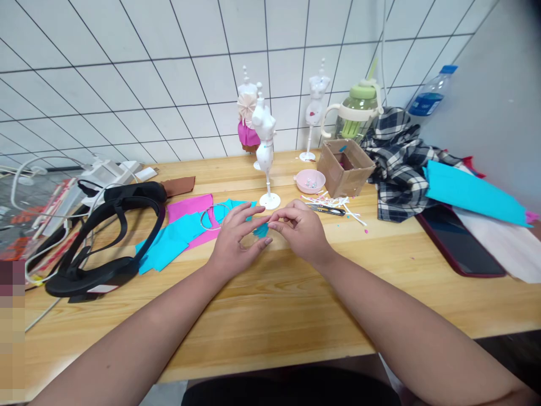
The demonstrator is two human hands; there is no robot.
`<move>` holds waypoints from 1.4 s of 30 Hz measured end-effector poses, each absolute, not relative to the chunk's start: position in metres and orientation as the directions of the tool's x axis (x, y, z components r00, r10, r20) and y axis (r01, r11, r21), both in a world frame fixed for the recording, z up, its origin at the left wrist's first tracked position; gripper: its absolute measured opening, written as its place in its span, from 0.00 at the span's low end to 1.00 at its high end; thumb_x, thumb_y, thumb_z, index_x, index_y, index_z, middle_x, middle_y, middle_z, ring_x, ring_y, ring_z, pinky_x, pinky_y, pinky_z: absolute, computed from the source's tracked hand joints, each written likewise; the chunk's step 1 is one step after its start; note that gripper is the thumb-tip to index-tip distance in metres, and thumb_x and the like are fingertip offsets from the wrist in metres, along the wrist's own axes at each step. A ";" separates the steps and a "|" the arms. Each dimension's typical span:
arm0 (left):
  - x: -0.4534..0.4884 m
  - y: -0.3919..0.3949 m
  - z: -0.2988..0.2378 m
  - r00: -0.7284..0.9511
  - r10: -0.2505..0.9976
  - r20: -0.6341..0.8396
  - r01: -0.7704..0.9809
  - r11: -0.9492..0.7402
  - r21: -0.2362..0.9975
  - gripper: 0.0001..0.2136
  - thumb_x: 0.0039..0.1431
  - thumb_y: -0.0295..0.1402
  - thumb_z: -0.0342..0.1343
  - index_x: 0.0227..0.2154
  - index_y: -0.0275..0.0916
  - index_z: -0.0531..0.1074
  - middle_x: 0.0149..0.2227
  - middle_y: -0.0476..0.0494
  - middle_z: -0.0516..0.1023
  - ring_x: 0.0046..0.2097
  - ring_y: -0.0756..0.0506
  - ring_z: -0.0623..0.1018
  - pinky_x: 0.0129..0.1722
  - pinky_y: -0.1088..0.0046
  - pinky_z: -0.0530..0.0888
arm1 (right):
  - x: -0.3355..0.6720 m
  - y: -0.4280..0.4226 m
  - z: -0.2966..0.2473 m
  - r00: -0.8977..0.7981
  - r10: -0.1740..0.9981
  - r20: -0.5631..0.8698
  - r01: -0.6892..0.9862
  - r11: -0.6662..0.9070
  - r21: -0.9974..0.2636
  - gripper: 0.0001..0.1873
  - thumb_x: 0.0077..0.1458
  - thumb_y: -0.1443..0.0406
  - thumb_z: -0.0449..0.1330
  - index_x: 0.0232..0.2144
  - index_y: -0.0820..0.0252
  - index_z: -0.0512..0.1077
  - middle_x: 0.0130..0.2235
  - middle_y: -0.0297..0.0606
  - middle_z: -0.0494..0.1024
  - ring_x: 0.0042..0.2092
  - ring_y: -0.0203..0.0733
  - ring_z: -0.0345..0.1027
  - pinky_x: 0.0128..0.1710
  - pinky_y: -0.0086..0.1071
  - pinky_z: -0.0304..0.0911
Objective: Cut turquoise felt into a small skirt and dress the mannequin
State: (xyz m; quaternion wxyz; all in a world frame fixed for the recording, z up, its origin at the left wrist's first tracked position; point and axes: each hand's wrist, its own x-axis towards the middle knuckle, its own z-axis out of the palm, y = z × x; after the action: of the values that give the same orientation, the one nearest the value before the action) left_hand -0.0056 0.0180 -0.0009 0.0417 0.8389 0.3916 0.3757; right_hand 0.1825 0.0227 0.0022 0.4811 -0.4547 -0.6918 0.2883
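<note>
Under the left hand [236,242] and the right hand [302,231], the wooden table [253,321] is lying. Just beyond the fingertips, the nearest dress form [265,153] is standing upright on a thin stem; a forward nudge from the left fingers could be tipping it over. Right of the fingers, a utility knife [327,210] is lying beside pale scraps [332,200], and a sideways sweep could be scattering these or catching the knife; whether its blade is showing, I cannot tell. Between the hands' fingertips, a small blue piece [261,230] is sitting, partly hidden. The left fingers are spreading loosely, thumb well apart, while the right thumb and forefinger are meeting in a pinch, seemingly on the piece's edge; a slack pinch could be letting it slip, a hard one creasing it.

Left of the fingers, one black headset [116,242] is lying. Beyond them, three dress forms are standing; beyond and rightward, one cardboard box [338,180] and one pink dish [301,186] are resting. One knife and one blue piece are lying closest; the scraps are overlapping too much for counting.
</note>
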 end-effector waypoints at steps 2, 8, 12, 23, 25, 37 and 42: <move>-0.005 0.017 0.000 0.391 0.700 0.598 0.632 -0.676 0.379 0.15 0.57 0.40 0.62 0.47 0.46 0.76 0.54 0.43 0.76 0.60 0.38 0.70 0.59 0.52 0.66 | 0.181 0.022 0.002 -0.114 0.921 0.372 0.333 0.388 -0.859 0.02 0.52 0.65 0.66 0.30 0.57 0.80 0.31 0.32 0.69 0.33 0.36 0.63 0.37 0.31 0.60; -0.005 0.018 0.001 0.341 0.697 0.631 0.673 -0.650 0.354 0.07 0.59 0.36 0.61 0.39 0.45 0.79 0.47 0.43 0.80 0.56 0.38 0.73 0.56 0.52 0.67 | 0.176 0.020 0.001 -0.105 0.937 0.332 0.271 0.348 -0.897 0.01 0.50 0.66 0.67 0.28 0.57 0.80 0.31 0.32 0.69 0.33 0.35 0.64 0.36 0.30 0.61; -0.007 0.018 0.002 0.328 0.708 0.626 0.706 -0.624 0.335 0.04 0.60 0.35 0.60 0.35 0.47 0.80 0.44 0.45 0.81 0.55 0.38 0.73 0.55 0.53 0.66 | 0.175 0.021 -0.001 -0.090 0.956 0.279 0.265 0.293 -0.919 0.01 0.50 0.65 0.67 0.28 0.56 0.80 0.31 0.32 0.70 0.31 0.34 0.63 0.34 0.30 0.61; -0.011 0.024 -0.006 0.307 0.717 0.626 0.650 -0.638 0.413 0.03 0.58 0.33 0.61 0.31 0.43 0.79 0.37 0.46 0.82 0.47 0.42 0.77 0.50 0.59 0.71 | 0.194 0.030 0.000 -0.246 0.949 0.197 0.379 0.281 -0.882 0.20 0.49 0.65 0.63 0.47 0.56 0.73 0.39 0.33 0.76 0.27 0.32 0.62 0.30 0.29 0.61; -0.012 0.026 -0.008 0.301 0.734 0.609 0.637 -0.630 0.444 0.04 0.58 0.33 0.60 0.30 0.43 0.79 0.37 0.46 0.81 0.44 0.44 0.77 0.48 0.61 0.72 | 0.213 0.039 0.003 -0.158 0.937 0.311 0.510 0.347 -0.787 0.16 0.51 0.71 0.55 0.42 0.57 0.75 0.38 0.34 0.77 0.31 0.34 0.65 0.34 0.29 0.60; -0.013 0.029 -0.010 0.239 0.846 0.477 0.651 -0.504 0.568 0.06 0.57 0.36 0.60 0.29 0.42 0.80 0.35 0.45 0.82 0.41 0.44 0.79 0.46 0.61 0.74 | 0.245 0.052 0.009 -0.330 0.925 0.187 0.852 0.377 -0.363 0.19 0.56 0.70 0.56 0.48 0.57 0.75 0.49 0.45 0.77 0.51 0.47 0.67 0.48 0.35 0.59; -0.014 0.032 -0.013 0.226 0.861 0.455 0.638 -0.484 0.599 0.07 0.56 0.37 0.60 0.29 0.43 0.81 0.35 0.45 0.83 0.40 0.44 0.79 0.46 0.62 0.75 | 0.239 0.051 0.002 -0.381 0.924 0.043 0.892 0.379 -0.246 0.08 0.55 0.65 0.60 0.33 0.55 0.80 0.37 0.41 0.80 0.43 0.48 0.70 0.43 0.37 0.60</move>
State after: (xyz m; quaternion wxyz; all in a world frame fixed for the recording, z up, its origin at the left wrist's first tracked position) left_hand -0.0137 0.0318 -0.0130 0.1443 0.7694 0.4871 0.3872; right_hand 0.2389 0.0509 0.0016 0.0866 -0.5495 -0.8260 0.0915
